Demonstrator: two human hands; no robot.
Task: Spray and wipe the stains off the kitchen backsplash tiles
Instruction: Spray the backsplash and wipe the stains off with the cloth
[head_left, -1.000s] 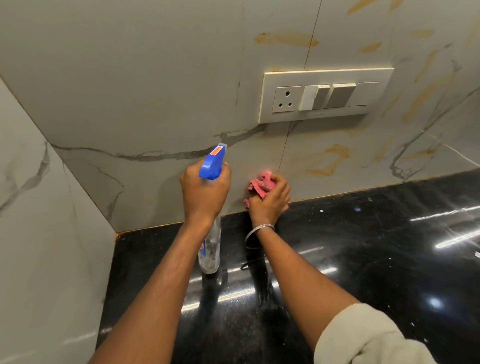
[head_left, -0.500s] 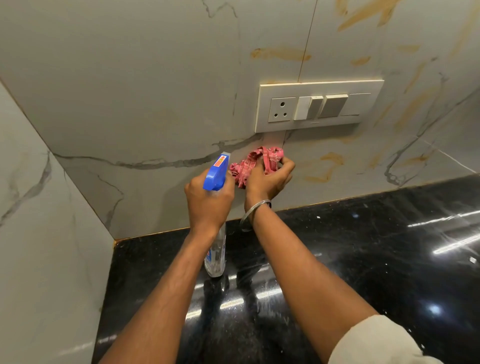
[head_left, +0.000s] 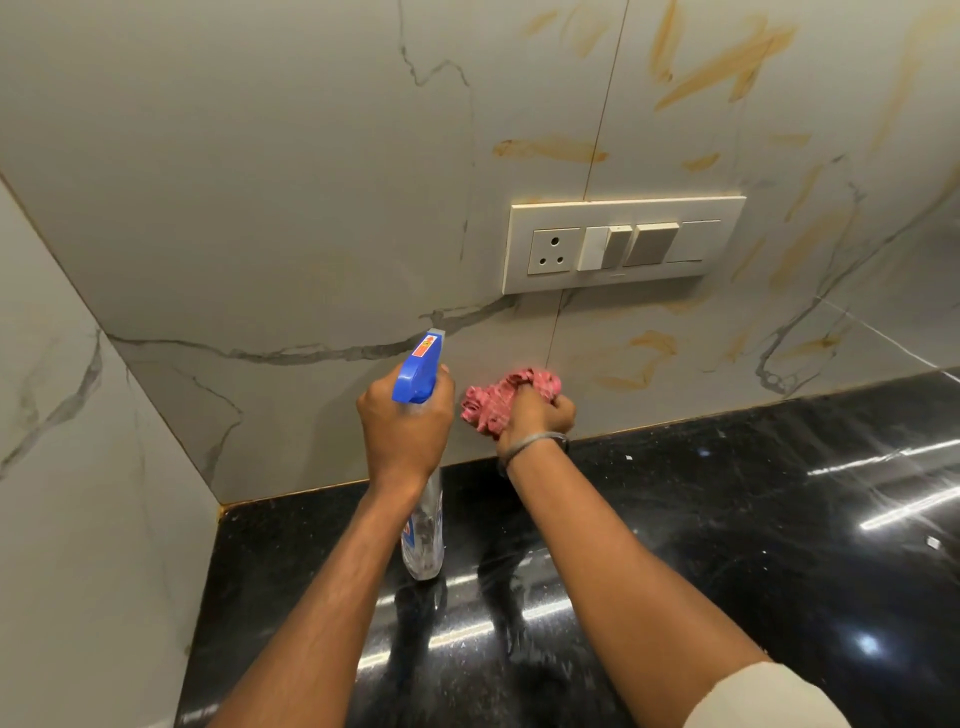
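Note:
My left hand (head_left: 405, 426) grips the neck of a clear spray bottle (head_left: 423, 530) with a blue trigger head (head_left: 418, 374), nozzle aimed at the marble-look backsplash tiles (head_left: 291, 208). The bottle hangs above the counter. My right hand (head_left: 537, 415) grips a crumpled pink cloth (head_left: 493, 402) and presses it against the lower tile, just left of a vertical tile joint. Orange-brown stains streak the tiles: one patch (head_left: 644, 358) right of the cloth, one smear (head_left: 550, 149) above the switch plate, several more (head_left: 722, 67) at the upper right.
A cream switch plate (head_left: 623, 244) with a socket and rocker switches is mounted on the wall above my right hand. A glossy black stone counter (head_left: 727, 545) runs below the tiles. A side wall (head_left: 67, 467) closes the corner at the left.
My right hand with the cloth has slid down the tile from just under the switch plate to near the counter edge. The left hand and bottle have barely moved.

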